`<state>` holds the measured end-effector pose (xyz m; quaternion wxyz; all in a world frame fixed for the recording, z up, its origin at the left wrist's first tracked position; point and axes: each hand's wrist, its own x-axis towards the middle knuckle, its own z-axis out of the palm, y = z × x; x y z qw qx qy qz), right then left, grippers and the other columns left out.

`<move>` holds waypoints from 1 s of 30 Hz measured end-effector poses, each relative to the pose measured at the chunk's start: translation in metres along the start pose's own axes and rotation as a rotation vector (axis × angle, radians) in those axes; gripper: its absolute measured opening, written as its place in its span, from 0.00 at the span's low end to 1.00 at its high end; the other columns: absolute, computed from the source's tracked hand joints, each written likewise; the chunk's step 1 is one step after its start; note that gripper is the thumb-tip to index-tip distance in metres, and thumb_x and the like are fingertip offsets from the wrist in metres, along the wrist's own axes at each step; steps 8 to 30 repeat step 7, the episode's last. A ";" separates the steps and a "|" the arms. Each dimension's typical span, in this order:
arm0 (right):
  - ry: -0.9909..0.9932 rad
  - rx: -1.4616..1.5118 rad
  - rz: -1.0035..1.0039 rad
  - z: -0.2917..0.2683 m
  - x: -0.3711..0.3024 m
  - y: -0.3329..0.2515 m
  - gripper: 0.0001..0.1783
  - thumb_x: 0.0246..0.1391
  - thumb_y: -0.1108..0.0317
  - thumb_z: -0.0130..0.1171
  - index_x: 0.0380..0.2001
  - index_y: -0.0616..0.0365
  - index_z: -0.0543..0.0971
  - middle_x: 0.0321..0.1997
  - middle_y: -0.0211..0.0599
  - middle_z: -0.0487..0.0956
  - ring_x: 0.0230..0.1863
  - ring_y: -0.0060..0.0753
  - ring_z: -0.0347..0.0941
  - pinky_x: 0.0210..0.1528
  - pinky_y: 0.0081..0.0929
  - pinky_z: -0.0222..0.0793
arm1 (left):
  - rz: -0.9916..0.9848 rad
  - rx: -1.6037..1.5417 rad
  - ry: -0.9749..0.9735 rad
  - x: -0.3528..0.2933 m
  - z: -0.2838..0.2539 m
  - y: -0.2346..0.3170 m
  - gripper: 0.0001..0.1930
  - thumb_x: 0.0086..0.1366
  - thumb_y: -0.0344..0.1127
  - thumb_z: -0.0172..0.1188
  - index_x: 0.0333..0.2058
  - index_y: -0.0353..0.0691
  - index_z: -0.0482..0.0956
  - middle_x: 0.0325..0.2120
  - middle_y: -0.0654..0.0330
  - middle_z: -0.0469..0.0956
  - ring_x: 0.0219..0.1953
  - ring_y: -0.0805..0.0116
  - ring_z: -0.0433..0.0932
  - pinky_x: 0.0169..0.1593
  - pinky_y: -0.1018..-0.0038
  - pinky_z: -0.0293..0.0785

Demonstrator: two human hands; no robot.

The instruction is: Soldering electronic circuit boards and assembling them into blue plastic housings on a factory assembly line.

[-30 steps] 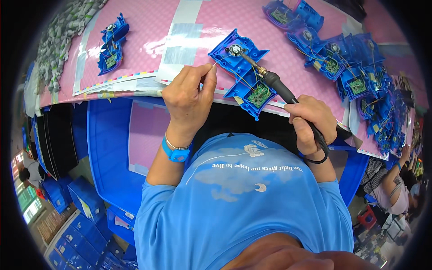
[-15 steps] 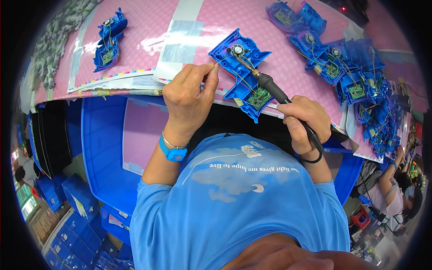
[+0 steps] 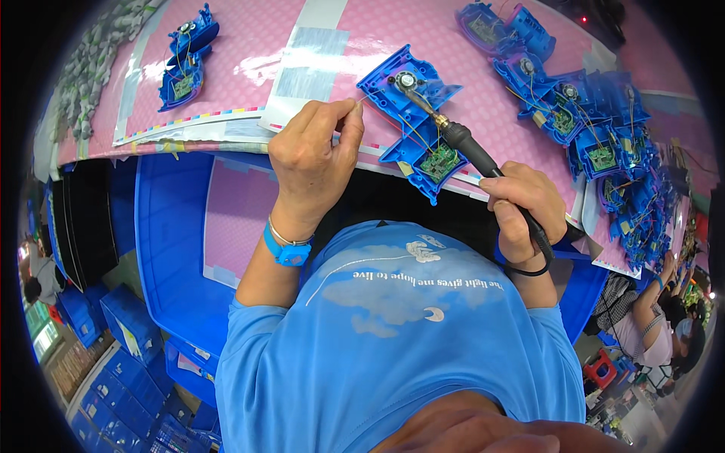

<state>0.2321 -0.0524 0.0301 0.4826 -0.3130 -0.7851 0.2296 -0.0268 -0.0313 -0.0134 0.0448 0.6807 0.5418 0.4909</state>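
My right hand (image 3: pixel 527 208) grips the black handle of a soldering iron (image 3: pixel 470 145), fingers wrapped round it. Its metal tip rests at the edge of a small round speaker (image 3: pixel 406 80), set in an opened blue plastic housing (image 3: pixel 389 100). In the housing's nearer half sits a green circuit board (image 3: pixel 439 161), joined to the speaker side by thin coloured wires. Just left of the housing, my left hand (image 3: pixel 316 147) is closed in a pinch on a thin wire (image 3: pixel 364 97). Whether that wire is loose or attached cannot be made out.
Pink patterned sheeting (image 3: pixel 249 45) covers the table. Another opened housing (image 3: pixel 185 60) lies at far left, and several more (image 3: pixel 563 113) crowd the right. A blue bin (image 3: pixel 174 249) stands below the table edge at left. Another person (image 3: pixel 655 325) is at far right.
My left fingertips have drawn slightly away from the speaker, with less wire showing. My right hand and the iron have shifted slightly right and down in the view; the tip stays at the speaker.
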 end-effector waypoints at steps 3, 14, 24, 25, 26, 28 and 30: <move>-0.029 0.002 0.010 0.005 0.003 0.002 0.12 0.46 0.70 0.58 0.33 0.66 0.83 0.20 0.40 0.76 0.19 0.36 0.71 0.22 0.30 0.61 | 0.001 0.018 -0.011 0.000 -0.001 -0.001 0.05 0.56 0.24 0.70 0.30 0.37 0.83 0.22 0.58 0.80 0.20 0.66 0.79 0.23 0.73 0.72; -0.046 0.039 0.024 0.010 0.008 0.007 0.14 0.41 0.71 0.60 0.33 0.66 0.83 0.21 0.43 0.78 0.20 0.39 0.75 0.20 0.32 0.64 | 0.014 0.021 -0.008 -0.001 -0.002 -0.001 0.04 0.57 0.24 0.70 0.30 0.37 0.83 0.22 0.58 0.80 0.20 0.66 0.79 0.24 0.73 0.72; -0.046 0.039 0.024 0.010 0.008 0.007 0.14 0.41 0.71 0.60 0.33 0.66 0.83 0.21 0.43 0.78 0.20 0.39 0.75 0.20 0.32 0.64 | 0.014 0.021 -0.008 -0.001 -0.002 -0.001 0.04 0.57 0.24 0.70 0.30 0.37 0.83 0.22 0.58 0.80 0.20 0.66 0.79 0.24 0.73 0.72; -0.046 0.039 0.024 0.010 0.008 0.007 0.14 0.41 0.71 0.60 0.33 0.66 0.83 0.21 0.43 0.78 0.20 0.39 0.75 0.20 0.32 0.64 | 0.014 0.021 -0.008 -0.001 -0.002 -0.001 0.04 0.57 0.24 0.70 0.30 0.37 0.83 0.22 0.58 0.80 0.20 0.66 0.79 0.24 0.73 0.72; -0.046 0.039 0.024 0.010 0.008 0.007 0.14 0.41 0.71 0.60 0.33 0.66 0.83 0.21 0.43 0.78 0.20 0.39 0.75 0.20 0.32 0.64 | 0.014 0.021 -0.008 -0.001 -0.002 -0.001 0.04 0.57 0.24 0.70 0.30 0.37 0.83 0.22 0.58 0.80 0.20 0.66 0.79 0.24 0.73 0.72; -0.046 0.039 0.024 0.010 0.008 0.007 0.14 0.41 0.71 0.60 0.33 0.66 0.83 0.21 0.43 0.78 0.20 0.39 0.75 0.20 0.32 0.64 | 0.014 0.021 -0.008 -0.001 -0.002 -0.001 0.04 0.57 0.24 0.70 0.30 0.37 0.83 0.22 0.58 0.80 0.20 0.66 0.79 0.24 0.73 0.72; -0.046 0.039 0.024 0.010 0.008 0.007 0.14 0.41 0.71 0.60 0.33 0.66 0.83 0.21 0.43 0.78 0.20 0.39 0.75 0.20 0.32 0.64 | 0.014 0.021 -0.008 -0.001 -0.002 -0.001 0.04 0.57 0.24 0.70 0.30 0.37 0.83 0.22 0.58 0.80 0.20 0.66 0.79 0.24 0.73 0.72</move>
